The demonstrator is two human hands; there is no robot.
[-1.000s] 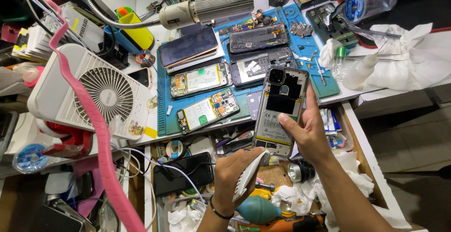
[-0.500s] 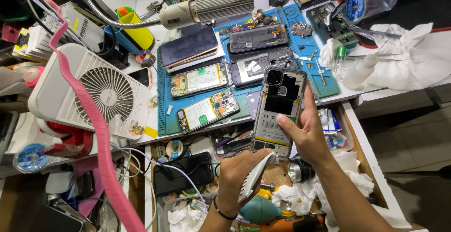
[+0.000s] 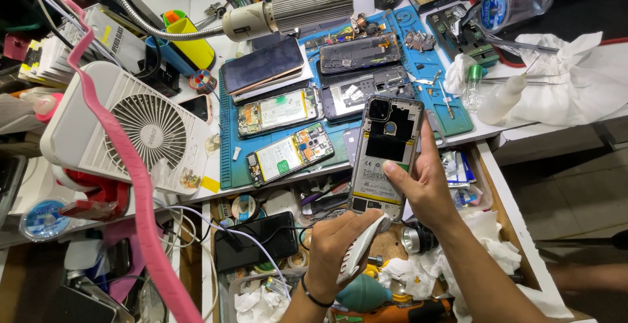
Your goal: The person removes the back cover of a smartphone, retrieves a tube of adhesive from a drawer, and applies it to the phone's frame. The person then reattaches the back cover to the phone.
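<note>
The right hand's fingers (image 3: 395,169) wrap around an opened phone (image 3: 384,156) with its back cover off, thumb pressed across its inner face and the other fingers along its far edge. The right hand (image 3: 425,189) holds it upright and slightly tilted, over the front edge of the counter (image 3: 487,130) and above an open drawer (image 3: 504,198). The right forearm runs down toward the lower right corner.

The left hand (image 3: 337,248) is curled closed around a white, slim tool (image 3: 360,251), whose upper end sits just at the phone's bottom edge. A dark band circles that wrist.

Beyond the phone, a blue work mat (image 3: 451,110) carries several other disassembled phones. A white desk fan (image 3: 131,130) stands to the left, well apart.
</note>
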